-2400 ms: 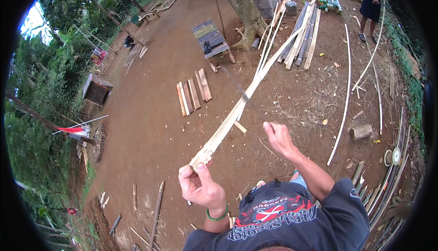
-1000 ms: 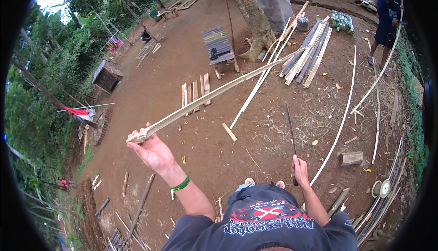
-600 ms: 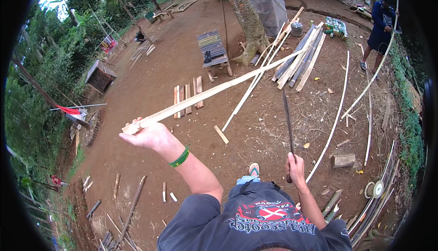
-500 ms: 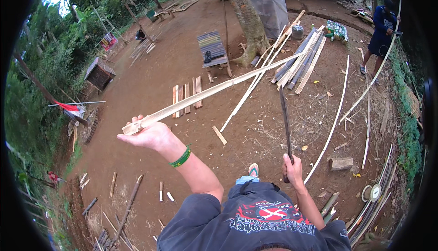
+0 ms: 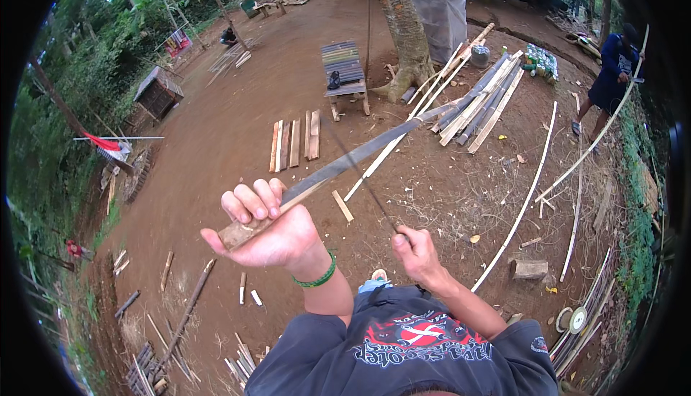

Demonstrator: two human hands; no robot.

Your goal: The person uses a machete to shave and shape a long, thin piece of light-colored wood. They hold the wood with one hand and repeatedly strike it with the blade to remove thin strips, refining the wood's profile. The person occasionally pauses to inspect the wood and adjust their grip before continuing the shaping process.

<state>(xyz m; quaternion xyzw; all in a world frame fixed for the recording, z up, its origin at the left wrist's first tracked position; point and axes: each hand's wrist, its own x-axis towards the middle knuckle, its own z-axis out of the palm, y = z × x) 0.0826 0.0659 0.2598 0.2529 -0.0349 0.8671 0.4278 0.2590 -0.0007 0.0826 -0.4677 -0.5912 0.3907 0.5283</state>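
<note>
Long split-bamboo strip, dark grey outer face (image 5: 327,171): held aloft, slanting away, its far end overlapping in view a pile of pale and grey split bamboo (image 5: 482,101). Left hand (image 5: 277,241): fingers curled over the strip's near end, thumb extended. Right hand (image 5: 419,255): closed round the handle of a long, dark-bladed knife (image 5: 373,196); blade crosses the strip in view, contact unclear. Beyond: squat round grey container (image 5: 480,56), contents indistinct; green-and-white packed bundle (image 5: 541,63), contents too small to tell.
</note>
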